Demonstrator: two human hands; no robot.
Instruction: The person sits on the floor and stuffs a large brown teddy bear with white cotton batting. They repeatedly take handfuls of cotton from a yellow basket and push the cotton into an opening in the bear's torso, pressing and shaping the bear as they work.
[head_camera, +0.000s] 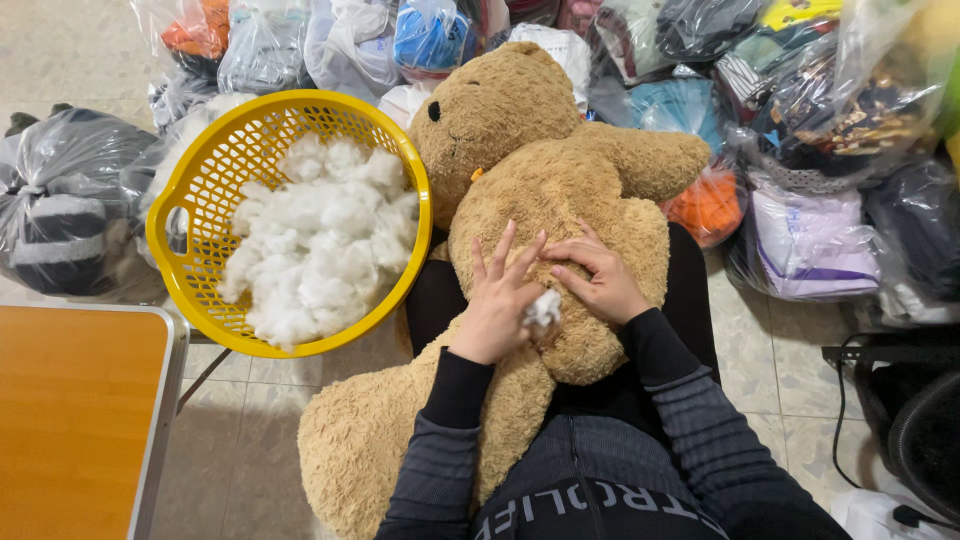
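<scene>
A big tan teddy bear lies on its back across my lap, head pointing away from me. My left hand rests on its belly and pinches a small tuft of white stuffing against the fur. My right hand lies flat on the belly right beside it, fingers pointing left and touching the left hand's fingertips. To the left of the bear stands a yellow perforated plastic basket with a heap of white stuffing inside.
Many clear and dark plastic bags of clothes and toys are piled on the tiled floor behind and to the right. A wooden table with a metal edge is at the lower left. A black cable and a dark object lie at the right.
</scene>
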